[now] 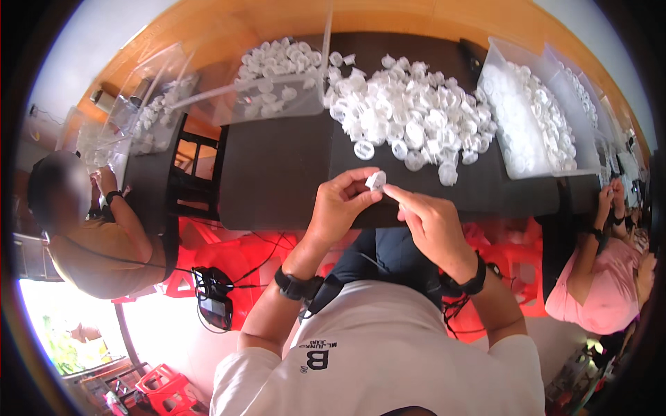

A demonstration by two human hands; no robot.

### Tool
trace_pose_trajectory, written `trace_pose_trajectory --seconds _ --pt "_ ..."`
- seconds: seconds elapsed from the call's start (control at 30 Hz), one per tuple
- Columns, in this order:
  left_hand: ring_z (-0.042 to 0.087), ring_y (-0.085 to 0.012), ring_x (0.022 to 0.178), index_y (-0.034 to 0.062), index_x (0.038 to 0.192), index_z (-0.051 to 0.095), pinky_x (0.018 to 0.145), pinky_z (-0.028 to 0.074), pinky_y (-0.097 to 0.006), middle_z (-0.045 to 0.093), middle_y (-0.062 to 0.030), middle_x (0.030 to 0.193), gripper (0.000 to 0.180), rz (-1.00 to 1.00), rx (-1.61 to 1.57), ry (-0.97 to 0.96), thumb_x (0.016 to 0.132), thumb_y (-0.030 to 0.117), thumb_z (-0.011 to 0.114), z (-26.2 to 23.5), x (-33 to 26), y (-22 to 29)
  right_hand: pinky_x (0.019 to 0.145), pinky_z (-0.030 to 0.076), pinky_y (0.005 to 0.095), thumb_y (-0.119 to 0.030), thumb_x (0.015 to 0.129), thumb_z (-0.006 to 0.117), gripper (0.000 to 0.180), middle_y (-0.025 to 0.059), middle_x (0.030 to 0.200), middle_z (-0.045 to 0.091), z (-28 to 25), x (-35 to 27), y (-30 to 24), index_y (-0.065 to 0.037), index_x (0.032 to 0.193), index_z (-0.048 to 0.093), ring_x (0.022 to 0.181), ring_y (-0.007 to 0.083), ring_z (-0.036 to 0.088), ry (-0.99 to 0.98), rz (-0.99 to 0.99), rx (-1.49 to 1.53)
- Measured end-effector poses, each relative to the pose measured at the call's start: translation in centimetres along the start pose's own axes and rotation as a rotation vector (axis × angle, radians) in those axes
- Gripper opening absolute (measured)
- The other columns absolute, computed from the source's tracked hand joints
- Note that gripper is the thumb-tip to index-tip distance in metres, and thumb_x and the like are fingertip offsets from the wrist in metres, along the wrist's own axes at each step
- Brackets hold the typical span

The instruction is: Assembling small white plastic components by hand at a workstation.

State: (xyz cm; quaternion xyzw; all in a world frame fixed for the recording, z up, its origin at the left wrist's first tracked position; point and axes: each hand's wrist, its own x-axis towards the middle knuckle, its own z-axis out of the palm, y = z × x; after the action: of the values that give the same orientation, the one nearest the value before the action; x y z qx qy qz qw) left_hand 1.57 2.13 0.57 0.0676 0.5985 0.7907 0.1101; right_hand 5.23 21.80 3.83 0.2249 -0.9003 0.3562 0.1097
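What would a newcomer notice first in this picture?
First, the big heap of small white plastic caps on the dark table, straight ahead of the person. Then, at the table's near edge, the left hand and the right hand meet around one white cap. Clear plastic bins with more caps stand at the far left and right, where other people sit.
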Motion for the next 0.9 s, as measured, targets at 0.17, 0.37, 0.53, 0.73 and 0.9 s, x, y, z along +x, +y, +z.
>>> trace_pose_trajectory --seconds 0.17,0.37,0.53,0.73,0.9 --pt "0.065 -0.0114 0.091 0.0030 0.110 0.069 0.079 0.055 -0.027 0.068 -0.0056 0.101 0.033 0.445 0.661 0.218 0.079 -0.006 0.074 -3.2 3.1 9.9 0.057 0.051 0.0317 -0.001 0.088 0.064 0.035 0.0154 0.086 0.070 0.3 -1.1 2.7 -0.006 0.122 0.066 0.060 0.0219 0.065 0.240 0.083 0.185" --pt "0.060 -0.0236 0.118 0.0074 0.126 0.063 0.089 0.054 -0.032 0.059 -0.0139 0.132 0.046 0.843 1.240 0.465 0.082 0.002 0.073 -8.7 9.8 17.8 0.058 0.051 0.0290 -0.002 0.088 0.066 0.029 0.0168 0.084 0.071 0.9 0.3 4.4 -0.001 0.117 0.067 0.062 0.0192 0.067 0.292 0.114 0.234" --pt "0.068 -0.0185 0.082 0.0028 0.095 0.071 0.074 0.054 -0.031 0.071 -0.0104 0.089 0.015 0.635 0.944 0.089 0.081 0.002 0.074 -3.3 5.2 11.0 0.061 0.053 0.0284 -0.001 0.089 0.064 0.022 0.0151 0.088 0.073 0.8 0.4 4.7 0.002 0.110 0.068 0.065 0.0180 0.069 0.321 0.170 0.301" --pt "0.066 -0.0314 0.086 0.0066 0.100 0.067 0.072 0.054 -0.039 0.063 -0.0101 0.098 0.027 0.615 1.171 0.002 0.077 0.012 0.078 -0.5 5.0 3.4 0.061 0.052 0.0282 0.001 0.089 0.063 0.019 0.0147 0.084 0.072 0.9 0.5 4.7 0.003 0.107 0.069 0.064 0.0179 0.069 0.354 0.164 0.289" --pt "0.065 -0.0330 0.085 0.0058 0.097 0.064 0.072 0.053 -0.040 0.062 -0.0110 0.097 0.027 0.559 1.098 0.015 0.074 0.003 0.077 -0.9 6.0 1.9 0.060 0.051 0.0286 0.001 0.089 0.063 0.018 0.0148 0.078 0.069 1.0 0.5 4.7 0.002 0.105 0.069 0.062 0.0181 0.068 0.346 0.166 0.262"
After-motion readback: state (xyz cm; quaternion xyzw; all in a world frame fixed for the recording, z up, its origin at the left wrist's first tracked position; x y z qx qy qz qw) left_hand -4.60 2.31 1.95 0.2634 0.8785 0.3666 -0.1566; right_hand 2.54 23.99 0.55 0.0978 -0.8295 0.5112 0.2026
